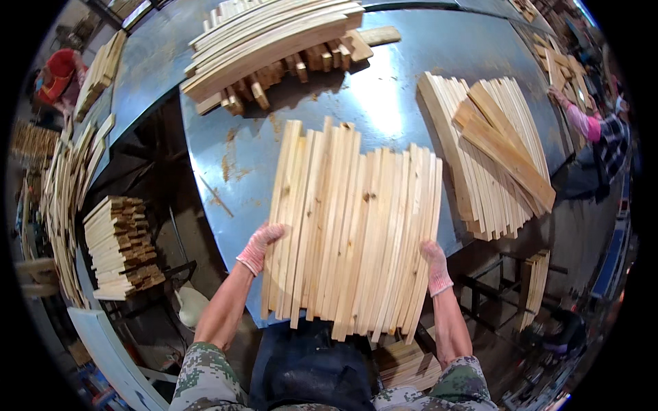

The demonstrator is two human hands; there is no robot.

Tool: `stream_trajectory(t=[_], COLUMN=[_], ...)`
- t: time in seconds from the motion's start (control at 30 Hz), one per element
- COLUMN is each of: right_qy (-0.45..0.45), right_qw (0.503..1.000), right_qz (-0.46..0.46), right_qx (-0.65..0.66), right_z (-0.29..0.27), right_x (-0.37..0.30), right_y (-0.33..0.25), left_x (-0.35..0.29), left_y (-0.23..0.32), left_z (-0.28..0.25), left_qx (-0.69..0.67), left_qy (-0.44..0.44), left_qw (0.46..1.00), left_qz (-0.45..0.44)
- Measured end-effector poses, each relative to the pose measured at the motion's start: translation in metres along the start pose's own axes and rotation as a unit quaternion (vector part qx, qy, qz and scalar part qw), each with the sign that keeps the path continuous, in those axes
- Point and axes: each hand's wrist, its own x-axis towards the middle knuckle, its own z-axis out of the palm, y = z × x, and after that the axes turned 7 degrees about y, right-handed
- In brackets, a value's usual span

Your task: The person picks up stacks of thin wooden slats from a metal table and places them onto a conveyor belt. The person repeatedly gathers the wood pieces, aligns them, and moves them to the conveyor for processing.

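A wide row of pale wooden slats (353,233) lies side by side at the near edge of the metal-topped table (233,147), its ends uneven. My left hand (265,243), in a pink-and-white work glove, presses against the row's left side. On the opposite side my right hand (435,264), gloved the same way, presses inward. Between them the slats are squeezed together. Both hands' fingers are partly hidden by the outer slats. The near ends of the slats overhang the table edge in front of my body.
A tall stack of slats (274,48) sits at the table's far side. To the right lies another pile (480,151) with loose boards (510,161) across it. More stacked slats (123,250) stand at left. One person (596,140) works at far right, another (62,79) at far left.
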Motion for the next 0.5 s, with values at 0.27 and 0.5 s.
stream_trajectory(t=[0.27,0.5], right_qy=[-0.076,-0.13], right_qw=[0.995,0.982], right_qz=[0.055,-0.05], right_qx=[0.03,-0.128], right_z=[0.02,0.127], right_x=[-0.104,-0.158], right_y=[0.013,-0.006], left_x=[-0.11,-0.25], left_y=[-0.059,-0.071], left_z=[-0.039,-0.093], left_qx=[-0.017,-0.101], left_qy=[0.048,0.052], left_qw=[0.997,0.976], left_qz=[0.057,0.187])
